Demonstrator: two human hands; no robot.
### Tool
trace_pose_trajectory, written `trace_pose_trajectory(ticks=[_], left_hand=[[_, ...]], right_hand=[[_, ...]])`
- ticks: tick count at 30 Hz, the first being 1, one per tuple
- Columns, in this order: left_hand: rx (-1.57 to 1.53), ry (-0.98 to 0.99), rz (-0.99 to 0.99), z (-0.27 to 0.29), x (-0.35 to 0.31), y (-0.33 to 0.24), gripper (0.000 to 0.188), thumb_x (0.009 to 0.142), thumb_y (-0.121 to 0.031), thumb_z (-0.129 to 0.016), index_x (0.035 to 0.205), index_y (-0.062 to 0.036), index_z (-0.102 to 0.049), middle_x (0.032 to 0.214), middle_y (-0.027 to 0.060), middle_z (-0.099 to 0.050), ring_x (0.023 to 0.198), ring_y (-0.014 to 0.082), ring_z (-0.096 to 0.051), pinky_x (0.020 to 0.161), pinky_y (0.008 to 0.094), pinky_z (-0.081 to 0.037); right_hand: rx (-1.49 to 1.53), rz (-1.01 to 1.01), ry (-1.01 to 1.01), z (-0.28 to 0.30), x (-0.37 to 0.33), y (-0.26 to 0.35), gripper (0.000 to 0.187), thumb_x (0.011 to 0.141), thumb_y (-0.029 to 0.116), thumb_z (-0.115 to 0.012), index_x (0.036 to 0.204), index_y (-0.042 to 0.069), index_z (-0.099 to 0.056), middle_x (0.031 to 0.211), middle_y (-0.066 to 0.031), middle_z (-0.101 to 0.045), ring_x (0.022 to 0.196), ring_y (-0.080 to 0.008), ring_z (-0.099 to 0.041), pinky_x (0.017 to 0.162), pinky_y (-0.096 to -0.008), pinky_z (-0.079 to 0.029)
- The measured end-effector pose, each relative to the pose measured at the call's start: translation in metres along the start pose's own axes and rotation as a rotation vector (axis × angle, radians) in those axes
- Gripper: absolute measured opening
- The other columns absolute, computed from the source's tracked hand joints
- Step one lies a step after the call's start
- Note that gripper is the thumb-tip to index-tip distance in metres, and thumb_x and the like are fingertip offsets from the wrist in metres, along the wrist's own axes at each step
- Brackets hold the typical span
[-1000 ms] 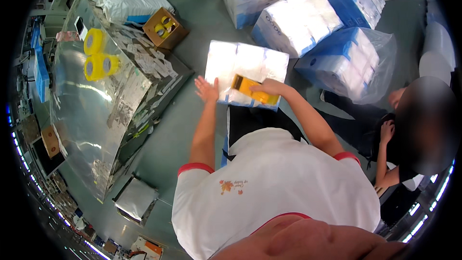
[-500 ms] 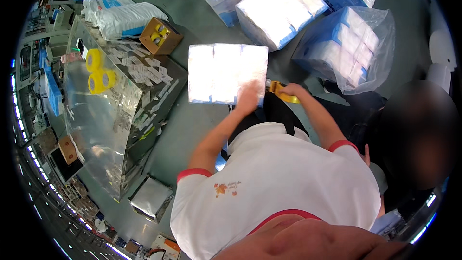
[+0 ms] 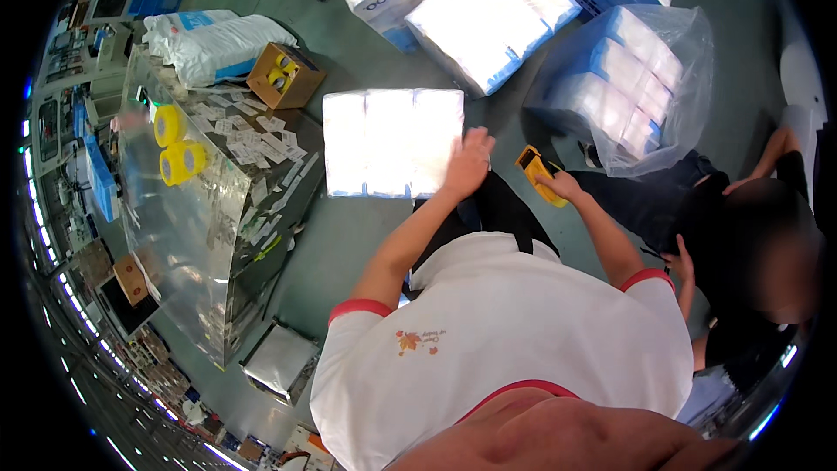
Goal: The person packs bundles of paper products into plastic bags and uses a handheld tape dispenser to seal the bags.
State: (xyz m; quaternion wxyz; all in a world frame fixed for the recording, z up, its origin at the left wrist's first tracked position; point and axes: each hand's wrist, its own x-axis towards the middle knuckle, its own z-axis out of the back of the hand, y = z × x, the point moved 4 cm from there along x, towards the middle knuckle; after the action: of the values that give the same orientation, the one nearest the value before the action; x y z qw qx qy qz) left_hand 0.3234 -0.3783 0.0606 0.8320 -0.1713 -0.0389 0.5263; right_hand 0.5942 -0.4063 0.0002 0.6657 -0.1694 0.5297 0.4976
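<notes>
White pack (image 3: 384, 144), seemingly being steadied; left hand (image 3: 467, 164) (open, empty) on its right edge; right hand (image 3: 565, 186) closed round dispenser (image 3: 534, 167); next move likely calls for steady pressure.

Tape rolls (image 3: 181, 163) on table (image 3: 179, 240), pack (image 3: 386, 144) right of table, tape dispenser (image 3: 534, 172) right of pack

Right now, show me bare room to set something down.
Bare floor: between the table, the pack and your left forearm; the tabletop looks bare below the yellow rolls in the picture. Crowded: the table's upper end, with carton and paper slips; the upper-right floor, with other packs.
</notes>
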Motion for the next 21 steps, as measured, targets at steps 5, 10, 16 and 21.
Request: trace_pose_trajectory(ticks=[5, 10, 16, 21], left_hand=[[0.105, -0.034, 0.713, -0.041, -0.084, 0.134, 0.065, 0.088, -0.045, -0.041, 0.143, -0.0195, -0.015, 0.147, 0.0221, 0.0, 0.135, 0.0394, 0.001, 0.1, 0.0649, -0.003], [-0.072, 0.144, 0.692, -0.041, -0.079, 0.146, 0.074, 0.085, -0.051, -0.043, 0.143, -0.0223, -0.008, 0.146, 0.0219, 0.008, 0.134, 0.0436, 0.003, 0.099, 0.0667, -0.004], [-0.165, -0.191, 0.543, -0.005, -0.083, 0.117, 0.063, 0.084, -0.035, -0.053, 0.134, -0.0027, -0.031, 0.139, 0.0256, -0.025, 0.129, 0.044, -0.019, 0.1, 0.059, -0.019], [-0.961, 0.274, 0.406, -0.019, -0.06, 0.041, 0.039, 0.09, -0.032, -0.047, 0.108, 0.001, -0.057, 0.102, 0.0175, -0.061, 0.098, 0.0265, -0.057, 0.087, 0.0338, -0.042]], right_hand=[[0.221, -0.029, -0.1, -0.024, -0.054, 0.004, 0.071, 0.067, 0.066, -0.059, 0.087, -0.001, -0.067, 0.08, -0.0157, -0.066, 0.076, -0.0258, -0.064, 0.068, -0.0342, -0.048], [0.049, 0.067, -0.083, -0.051, -0.073, 0.047, 0.074, 0.065, 0.067, -0.059, 0.089, -0.002, -0.066, 0.084, -0.019, -0.064, 0.081, -0.0289, -0.063, 0.07, -0.0373, -0.047], [0.092, 0.202, -0.149, -0.041, -0.099, 0.11, 0.074, 0.066, 0.065, -0.06, 0.09, -0.004, -0.065, 0.085, -0.0203, -0.064, 0.081, -0.0298, -0.062, 0.071, -0.0374, -0.047], [0.27, 0.29, -0.209, 0.005, -0.118, 0.136, 0.064, 0.069, 0.056, -0.065, 0.091, -0.003, -0.064, 0.084, -0.0155, -0.064, 0.079, -0.0237, -0.063, 0.07, -0.0326, -0.047]])
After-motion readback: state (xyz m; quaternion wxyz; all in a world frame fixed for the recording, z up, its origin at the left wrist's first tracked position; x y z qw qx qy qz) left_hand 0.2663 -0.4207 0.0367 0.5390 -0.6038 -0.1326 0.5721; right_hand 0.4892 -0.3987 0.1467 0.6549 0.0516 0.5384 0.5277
